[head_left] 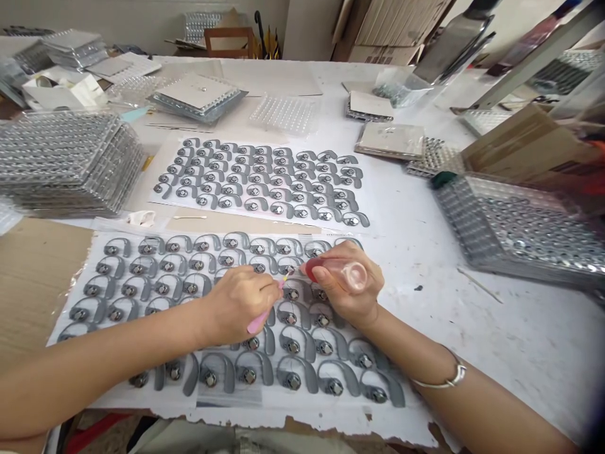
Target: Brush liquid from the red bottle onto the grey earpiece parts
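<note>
Closed around a slim pink tool with a yellow tip, my left hand hovers over the near sheet; the tool's exact kind is unclear. My right hand grips a clear squeeze bottle with a red nozzle end, tilted so the nozzle points left. Both tips meet near one grey ear-hook earphone part with a round metallic piece at its end. Several rows of such parts lie on the near white sheet. Forearms and hands hide some of them.
A second sheet of ear-hook parts lies farther back. Stacked clear trays stand at left, more trays at right beside a cardboard box. A cotton swab rests between the sheets, and a thin stick lies at right.
</note>
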A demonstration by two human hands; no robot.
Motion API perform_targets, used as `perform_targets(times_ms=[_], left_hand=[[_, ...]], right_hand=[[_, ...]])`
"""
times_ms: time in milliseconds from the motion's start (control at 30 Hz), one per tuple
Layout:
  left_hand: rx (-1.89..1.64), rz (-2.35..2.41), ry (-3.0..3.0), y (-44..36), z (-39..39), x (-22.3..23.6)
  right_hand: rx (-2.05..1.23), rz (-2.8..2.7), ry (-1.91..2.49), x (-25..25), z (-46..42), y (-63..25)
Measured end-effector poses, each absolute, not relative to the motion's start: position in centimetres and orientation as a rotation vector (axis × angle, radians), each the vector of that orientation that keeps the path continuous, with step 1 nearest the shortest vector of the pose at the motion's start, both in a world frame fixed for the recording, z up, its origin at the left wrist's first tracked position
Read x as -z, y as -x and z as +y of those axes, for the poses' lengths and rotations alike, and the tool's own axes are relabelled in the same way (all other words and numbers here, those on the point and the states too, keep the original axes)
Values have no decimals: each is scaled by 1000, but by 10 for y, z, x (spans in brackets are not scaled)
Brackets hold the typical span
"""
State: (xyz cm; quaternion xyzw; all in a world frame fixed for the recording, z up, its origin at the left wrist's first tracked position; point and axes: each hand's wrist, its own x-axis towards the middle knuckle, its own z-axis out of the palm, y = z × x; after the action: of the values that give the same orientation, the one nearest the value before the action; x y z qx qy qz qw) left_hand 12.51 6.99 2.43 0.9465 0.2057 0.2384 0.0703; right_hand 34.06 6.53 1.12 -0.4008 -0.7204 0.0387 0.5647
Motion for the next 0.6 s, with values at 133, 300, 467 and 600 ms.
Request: perform_targets(times_ms=[133, 300, 467, 600], left_hand=[[-714, 626, -2851, -125, 69, -24], [-697, 637, -2850, -125, 69, -24], [-677, 631, -2872, -125, 71, -25], [-632, 650, -2874, -124, 71, -25]], right_hand=[[-74, -1711, 937, -11, 65, -340], [-51, -1741, 914, -11, 63, -340], [-18, -1766, 908, -9, 62, -342], [-29, -1766, 954, -7, 60, -343]])
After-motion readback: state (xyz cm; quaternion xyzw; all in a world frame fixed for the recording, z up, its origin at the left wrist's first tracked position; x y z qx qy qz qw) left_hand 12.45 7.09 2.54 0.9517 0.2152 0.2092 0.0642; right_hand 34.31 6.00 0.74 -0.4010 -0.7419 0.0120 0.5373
